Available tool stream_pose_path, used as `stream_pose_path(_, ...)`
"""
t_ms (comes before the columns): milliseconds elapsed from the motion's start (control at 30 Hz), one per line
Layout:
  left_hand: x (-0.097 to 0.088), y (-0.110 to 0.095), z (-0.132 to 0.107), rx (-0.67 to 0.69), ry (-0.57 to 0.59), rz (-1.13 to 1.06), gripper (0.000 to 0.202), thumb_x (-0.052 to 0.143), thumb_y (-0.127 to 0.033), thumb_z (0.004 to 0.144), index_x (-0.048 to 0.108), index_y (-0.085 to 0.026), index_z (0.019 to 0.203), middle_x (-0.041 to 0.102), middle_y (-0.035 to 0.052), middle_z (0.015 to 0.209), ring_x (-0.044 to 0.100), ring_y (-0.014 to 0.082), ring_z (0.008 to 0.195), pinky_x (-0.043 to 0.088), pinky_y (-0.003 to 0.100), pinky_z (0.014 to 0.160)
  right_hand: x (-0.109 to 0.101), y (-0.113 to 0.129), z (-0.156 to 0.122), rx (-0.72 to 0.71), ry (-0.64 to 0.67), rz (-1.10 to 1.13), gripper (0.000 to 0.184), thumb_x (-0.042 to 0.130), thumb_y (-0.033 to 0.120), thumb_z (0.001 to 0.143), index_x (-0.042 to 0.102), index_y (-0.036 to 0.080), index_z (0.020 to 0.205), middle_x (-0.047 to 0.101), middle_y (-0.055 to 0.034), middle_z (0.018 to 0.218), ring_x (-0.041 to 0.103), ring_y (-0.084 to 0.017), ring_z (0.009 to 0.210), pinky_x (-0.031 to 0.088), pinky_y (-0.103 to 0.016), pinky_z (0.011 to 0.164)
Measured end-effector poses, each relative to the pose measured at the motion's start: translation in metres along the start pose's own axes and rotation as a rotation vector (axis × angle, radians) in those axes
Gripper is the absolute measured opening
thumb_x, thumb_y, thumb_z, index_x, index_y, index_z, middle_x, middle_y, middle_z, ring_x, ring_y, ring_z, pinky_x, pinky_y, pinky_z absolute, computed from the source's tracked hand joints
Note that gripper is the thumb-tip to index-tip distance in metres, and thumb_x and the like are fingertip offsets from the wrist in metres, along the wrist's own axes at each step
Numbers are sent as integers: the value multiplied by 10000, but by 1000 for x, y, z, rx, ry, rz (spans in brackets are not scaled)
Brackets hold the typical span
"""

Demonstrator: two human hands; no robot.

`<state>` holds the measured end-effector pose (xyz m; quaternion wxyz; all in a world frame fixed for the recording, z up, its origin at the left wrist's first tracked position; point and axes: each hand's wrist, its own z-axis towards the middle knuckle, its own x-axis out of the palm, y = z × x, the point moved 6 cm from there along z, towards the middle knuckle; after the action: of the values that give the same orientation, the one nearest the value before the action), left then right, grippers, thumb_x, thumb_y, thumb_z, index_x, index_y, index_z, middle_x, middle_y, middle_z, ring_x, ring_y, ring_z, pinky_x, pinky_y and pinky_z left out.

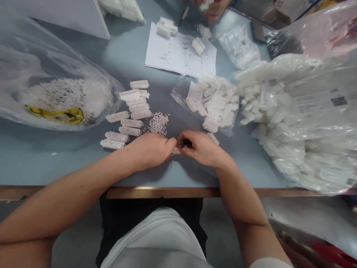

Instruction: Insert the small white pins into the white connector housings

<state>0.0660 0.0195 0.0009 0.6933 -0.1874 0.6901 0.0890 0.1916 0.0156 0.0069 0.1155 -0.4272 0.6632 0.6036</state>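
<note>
My left hand (152,149) and my right hand (199,147) meet near the front edge of the grey-blue table (69,163), fingers pinched together on a small white plastic connector (176,150) that is mostly hidden between them. Just beyond my hands lies a little heap of tiny white plastic pieces (158,123). To the left of it, several long white connector housings (129,111) lie in rough rows. An open clear bag of white connector parts (213,104) sits right behind my right hand.
A large clear bag of small white parts (55,96) lies at the left, and big bags of white parts (301,119) fill the right. A printed paper sheet (178,56) with a few housings lies farther back. Another person's hand (214,11) works at the far edge.
</note>
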Motion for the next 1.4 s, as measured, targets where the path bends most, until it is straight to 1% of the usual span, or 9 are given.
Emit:
stream_pose_path(167,-1,4,-1,-31,-14,-8,253,443,-320,945,579,-135,838,625,69,643,626,224,600,449,312,546,-4,-4,0,-23,34,27,211,663,288,826,674,188,1012,677,-38,996,602,-156,864,431,-262,749)
stream_pose_path(467,-2,-2,0,13,-22,46,302,380,-316,975,556,-142,801,620,63,639,639,211,609,452,299,537,6,8,0,-150,62,-107,186,536,167,873,694,153,971,672,-69,947,600,-165,861,438,-273,777)
stream_pose_path(567,-2,3,-1,-46,24,36,286,408,-336,960,570,-138,833,641,67,660,659,221,635,456,299,543,1,4,1,-115,-1,-26,145,609,239,862,704,172,949,686,-46,928,608,-152,815,438,-261,751)
stream_pose_path(667,-3,8,-3,-97,80,21,270,459,-369,926,586,-138,870,661,71,673,674,252,651,466,319,549,-9,-3,4,-96,-156,46,156,648,320,855,710,197,929,690,-25,905,610,-143,787,441,-254,730)
stream_pose_path(733,-3,7,-4,-98,125,16,282,462,-387,917,596,-143,867,666,72,663,676,266,640,468,331,543,-12,-5,7,-125,-265,32,134,616,293,876,704,205,923,682,-25,896,610,-150,818,447,-257,752)
stream_pose_path(800,-3,6,-4,-86,163,11,291,463,-398,913,605,-150,860,674,76,662,680,274,643,471,335,541,-8,-5,12,-168,-311,-21,132,578,230,886,696,203,938,674,-34,910,609,-156,843,451,-265,774)
stream_pose_path(900,-3,3,-4,-76,204,-1,297,482,-409,904,623,-151,862,687,86,675,687,276,659,484,339,556,6,-4,24,-201,-281,-111,168,528,171,886,680,208,946,659,-46,945,609,-170,877,452,-279,784)
stream_pose_path(1033,-4,2,-3,-77,225,-11,307,493,-408,897,641,-139,895,696,102,698,688,285,671,490,351,563,18,0,36,-230,-253,-184,119,545,195,882,656,206,921,640,-47,943,591,-186,909,447,-286,780)
stream_pose_path(1400,-2,2,-2,-81,239,-19,309,478,-427,900,637,-164,867,705,99,703,689,284,681,501,363,593,19,-3,35,-163,-182,-462,172,450,131,909,603,157,982,598,-92,976,534,-205,930,408,-314,795)
